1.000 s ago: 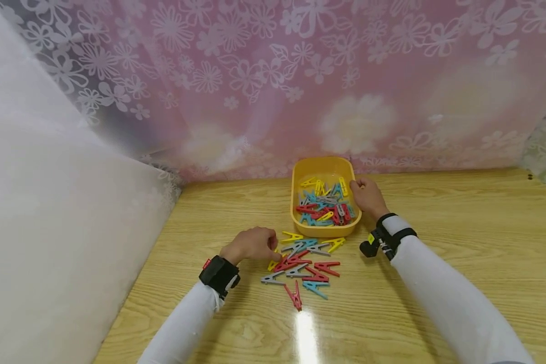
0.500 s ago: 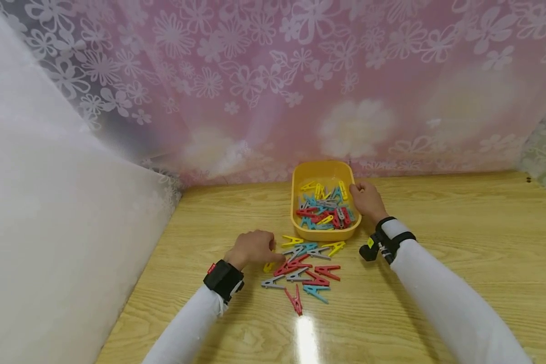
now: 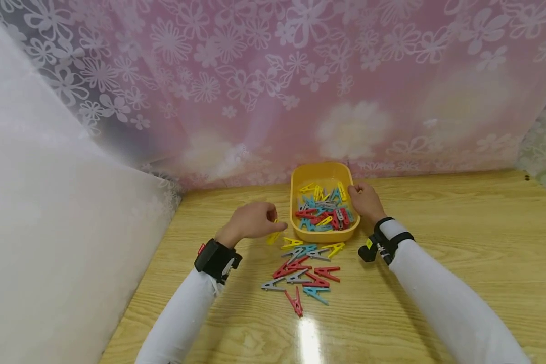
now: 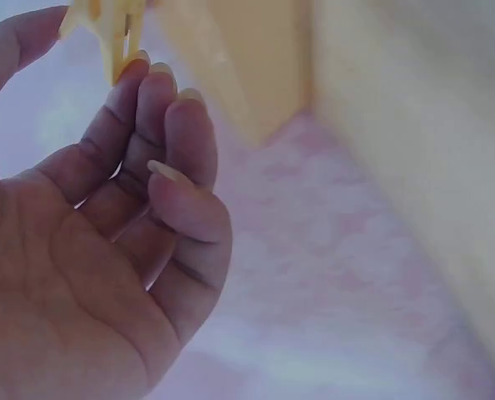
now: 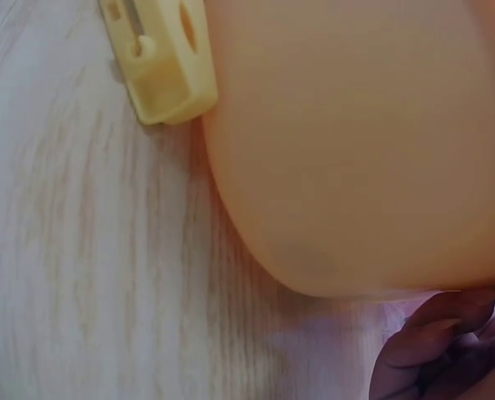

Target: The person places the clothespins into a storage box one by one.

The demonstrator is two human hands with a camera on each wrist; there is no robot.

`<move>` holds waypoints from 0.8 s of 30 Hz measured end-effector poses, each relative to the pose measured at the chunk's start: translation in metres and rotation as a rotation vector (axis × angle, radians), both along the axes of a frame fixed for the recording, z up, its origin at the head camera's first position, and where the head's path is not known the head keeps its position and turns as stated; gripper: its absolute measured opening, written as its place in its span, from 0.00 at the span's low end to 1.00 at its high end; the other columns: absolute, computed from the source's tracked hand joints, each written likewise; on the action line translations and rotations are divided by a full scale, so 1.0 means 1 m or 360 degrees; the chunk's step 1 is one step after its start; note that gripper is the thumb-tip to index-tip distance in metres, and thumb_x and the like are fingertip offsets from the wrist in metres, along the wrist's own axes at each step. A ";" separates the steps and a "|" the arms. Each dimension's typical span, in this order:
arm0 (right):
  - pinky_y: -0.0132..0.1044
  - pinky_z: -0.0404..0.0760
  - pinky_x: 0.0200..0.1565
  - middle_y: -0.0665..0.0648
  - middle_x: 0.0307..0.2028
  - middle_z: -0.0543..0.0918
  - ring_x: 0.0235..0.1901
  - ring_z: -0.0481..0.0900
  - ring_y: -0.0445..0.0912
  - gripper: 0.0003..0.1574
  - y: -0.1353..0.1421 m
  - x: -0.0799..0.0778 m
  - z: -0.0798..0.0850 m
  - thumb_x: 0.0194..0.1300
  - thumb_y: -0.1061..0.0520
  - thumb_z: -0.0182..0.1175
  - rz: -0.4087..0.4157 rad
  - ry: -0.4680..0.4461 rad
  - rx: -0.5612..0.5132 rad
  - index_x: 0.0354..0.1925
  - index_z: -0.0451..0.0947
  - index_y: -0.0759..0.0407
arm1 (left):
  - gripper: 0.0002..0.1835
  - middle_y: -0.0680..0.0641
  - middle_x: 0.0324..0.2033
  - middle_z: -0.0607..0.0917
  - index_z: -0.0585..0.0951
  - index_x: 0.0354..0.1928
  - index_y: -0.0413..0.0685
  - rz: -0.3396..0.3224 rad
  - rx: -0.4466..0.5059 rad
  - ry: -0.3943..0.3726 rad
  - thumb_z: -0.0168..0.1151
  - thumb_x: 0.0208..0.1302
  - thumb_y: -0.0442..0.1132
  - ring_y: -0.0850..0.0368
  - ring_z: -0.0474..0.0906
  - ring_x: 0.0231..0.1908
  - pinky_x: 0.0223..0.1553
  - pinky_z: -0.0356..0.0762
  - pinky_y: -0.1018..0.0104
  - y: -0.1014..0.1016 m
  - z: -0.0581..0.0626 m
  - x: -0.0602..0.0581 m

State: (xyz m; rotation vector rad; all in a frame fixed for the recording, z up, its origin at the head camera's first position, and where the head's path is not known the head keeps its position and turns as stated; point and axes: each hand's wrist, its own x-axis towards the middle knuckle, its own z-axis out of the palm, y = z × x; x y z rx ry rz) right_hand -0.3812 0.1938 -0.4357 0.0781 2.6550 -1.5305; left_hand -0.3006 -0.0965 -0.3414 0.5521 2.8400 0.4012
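My left hand (image 3: pixel 254 220) pinches a yellow clothespin (image 3: pixel 275 233) between thumb and fingertips, raised over the table left of the yellow basket (image 3: pixel 325 236). In the left wrist view that clothespin (image 4: pixel 110 33) shows at the fingertips, the other fingers curling below it. With my right hand (image 3: pixel 365 201) I grip the right rim of the basket; curled fingers (image 5: pixel 435 337) show against its wall in the right wrist view. Inside the basket lie many yellow, blue, grey and red clothespins (image 3: pixel 320 210). In front of it, loose clothespins (image 3: pixel 300 265) of the same colours are spread on the wood.
The wood-grain table (image 3: pixel 459 242) reaches to a pink flowered curtain (image 3: pixel 255 101) right behind the basket. A white sheet (image 3: pixel 63 227) hangs along the left side. One yellow clothespin (image 5: pixel 164 62) lies close beside the basket's front wall.
My left hand has picked the yellow clothespin from the left edge of the loose pile and lifted it up toward the basket. The right hand keeps its grip on the rim.
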 end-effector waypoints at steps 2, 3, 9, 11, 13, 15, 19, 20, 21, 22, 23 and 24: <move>0.37 0.68 0.31 0.62 0.35 0.68 0.32 0.68 0.52 0.24 0.000 -0.001 -0.001 0.77 0.45 0.37 0.0008 0.0000 0.0006 0.44 0.66 0.65 | 0.17 0.51 0.26 0.77 0.77 0.34 0.50 -0.0014 0.0084 0.0034 0.62 0.62 0.57 0.56 0.71 0.24 0.26 0.65 0.64 0.008 0.016 -0.010; 0.37 0.68 0.31 0.62 0.35 0.68 0.33 0.68 0.52 0.24 0.000 -0.001 -0.002 0.76 0.45 0.37 0.0010 -0.0004 0.0004 0.45 0.65 0.65 | 0.17 0.50 0.26 0.76 0.77 0.34 0.49 -0.0033 0.0133 0.0054 0.62 0.62 0.56 0.55 0.70 0.24 0.27 0.65 0.64 0.013 0.023 -0.015; 0.37 0.69 0.31 0.63 0.38 0.69 0.34 0.69 0.53 0.25 -0.004 0.000 -0.004 0.76 0.44 0.37 0.0006 -0.0043 -0.0012 0.47 0.65 0.66 | 0.21 0.50 0.37 0.79 0.77 0.47 0.48 -0.0099 0.0328 0.0183 0.61 0.62 0.56 0.56 0.74 0.34 0.36 0.72 0.65 0.042 0.046 -0.038; 0.37 0.70 0.31 0.63 0.38 0.69 0.35 0.69 0.53 0.25 -0.006 0.000 -0.003 0.76 0.44 0.37 0.0005 -0.0057 -0.0022 0.47 0.65 0.65 | 0.22 0.51 0.41 0.79 0.78 0.50 0.48 -0.0057 0.0331 0.0213 0.61 0.63 0.55 0.56 0.75 0.38 0.40 0.74 0.65 0.047 0.047 -0.041; 0.37 0.70 0.32 0.63 0.39 0.69 0.36 0.69 0.53 0.25 -0.008 0.000 -0.002 0.76 0.44 0.37 0.0019 -0.0056 -0.0026 0.47 0.65 0.65 | 0.21 0.50 0.42 0.80 0.79 0.50 0.47 -0.0005 0.0329 0.0240 0.60 0.64 0.54 0.56 0.75 0.40 0.42 0.74 0.64 0.048 0.045 -0.043; 0.38 0.69 0.32 0.63 0.38 0.68 0.35 0.69 0.53 0.24 -0.008 0.000 -0.001 0.76 0.45 0.37 0.0026 -0.0044 -0.0017 0.45 0.65 0.65 | 0.19 0.50 0.42 0.80 0.79 0.50 0.46 0.0024 0.0349 0.0257 0.60 0.65 0.51 0.56 0.75 0.40 0.42 0.74 0.64 0.046 0.041 -0.045; 0.38 0.68 0.31 0.62 0.34 0.68 0.32 0.68 0.52 0.23 -0.005 -0.001 0.000 0.76 0.46 0.37 0.0015 0.0004 0.0034 0.43 0.65 0.64 | 0.16 0.50 0.40 0.80 0.79 0.49 0.47 0.0022 0.0373 0.0283 0.59 0.66 0.48 0.56 0.75 0.38 0.40 0.75 0.64 0.039 0.030 -0.048; 0.38 0.68 0.30 0.62 0.33 0.68 0.31 0.68 0.52 0.22 -0.005 -0.001 -0.001 0.76 0.46 0.37 0.0006 0.0014 0.0042 0.42 0.66 0.64 | 0.15 0.50 0.39 0.80 0.79 0.48 0.47 0.0015 0.0375 0.0290 0.59 0.66 0.48 0.57 0.75 0.38 0.40 0.75 0.65 0.037 0.026 -0.048; 0.38 0.67 0.29 0.61 0.32 0.68 0.30 0.68 0.52 0.22 -0.003 -0.001 -0.001 0.76 0.46 0.37 0.0003 0.0025 0.0050 0.42 0.66 0.64 | 0.15 0.50 0.38 0.80 0.79 0.48 0.47 0.0002 0.0375 0.0294 0.59 0.66 0.48 0.57 0.75 0.37 0.39 0.75 0.65 0.035 0.023 -0.048; 0.38 0.67 0.28 0.61 0.31 0.67 0.28 0.68 0.51 0.22 -0.002 -0.001 -0.001 0.76 0.46 0.37 0.0001 0.0030 0.0052 0.41 0.65 0.63 | 0.14 0.51 0.37 0.80 0.79 0.47 0.48 -0.0011 0.0365 0.0296 0.59 0.65 0.48 0.58 0.75 0.36 0.38 0.75 0.65 0.033 0.020 -0.048; 0.38 0.67 0.27 0.61 0.31 0.67 0.27 0.68 0.51 0.21 -0.002 -0.001 -0.001 0.76 0.46 0.37 -0.0001 0.0034 0.0055 0.41 0.65 0.64 | 0.13 0.51 0.36 0.80 0.79 0.46 0.48 -0.0024 0.0355 0.0302 0.59 0.65 0.47 0.58 0.75 0.35 0.37 0.74 0.65 0.032 0.018 -0.047; 0.38 0.67 0.27 0.61 0.30 0.67 0.26 0.68 0.51 0.21 -0.001 -0.002 -0.002 0.76 0.47 0.38 -0.0007 0.0038 0.0052 0.41 0.65 0.63 | 0.13 0.52 0.35 0.80 0.79 0.45 0.49 -0.0038 0.0345 0.0296 0.60 0.65 0.48 0.58 0.75 0.34 0.36 0.74 0.65 0.030 0.014 -0.047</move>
